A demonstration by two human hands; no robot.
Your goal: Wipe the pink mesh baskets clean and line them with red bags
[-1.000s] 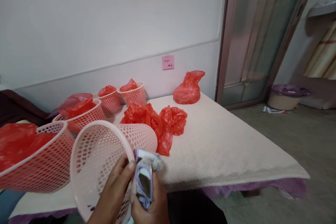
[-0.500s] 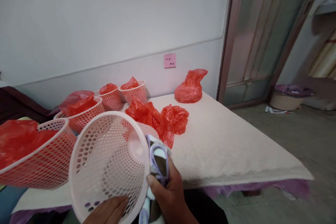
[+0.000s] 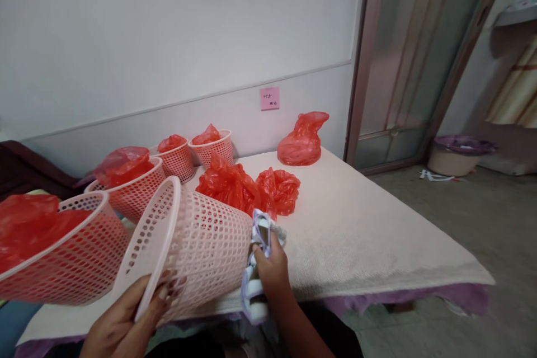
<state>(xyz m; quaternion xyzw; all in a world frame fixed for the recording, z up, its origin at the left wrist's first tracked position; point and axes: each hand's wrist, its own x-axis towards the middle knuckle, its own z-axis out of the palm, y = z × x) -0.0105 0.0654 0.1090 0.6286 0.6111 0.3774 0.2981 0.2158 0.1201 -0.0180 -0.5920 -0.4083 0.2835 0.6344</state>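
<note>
A pale pink plastic wastebasket (image 3: 213,235) with a mesh of holes lies tilted on its side in front of me, its mouth facing left. My left hand (image 3: 130,313) grips the rim at the lower left, thumb on the outside and fingers inside. My right hand (image 3: 272,268) is closed on a patterned cloth (image 3: 254,291) in white, brown and lilac. That cloth is against the basket's base end. Just beyond lie crumpled red plastic bags (image 3: 235,182) on the cream-coloured cover (image 3: 356,224).
Several pink baskets with red bags in them, such as this near one (image 3: 84,257), stand along the left and the wall. A tied-looking red bag (image 3: 300,142) sits at the back. A pink note (image 3: 269,99) is on the wall; a lined bin (image 3: 455,159) stands on the floor.
The wastebasket has turned so its side shows and its mouth points left. My left hand has shifted from inside the mouth to the rim. The cloth has moved from the rim to the base end.
</note>
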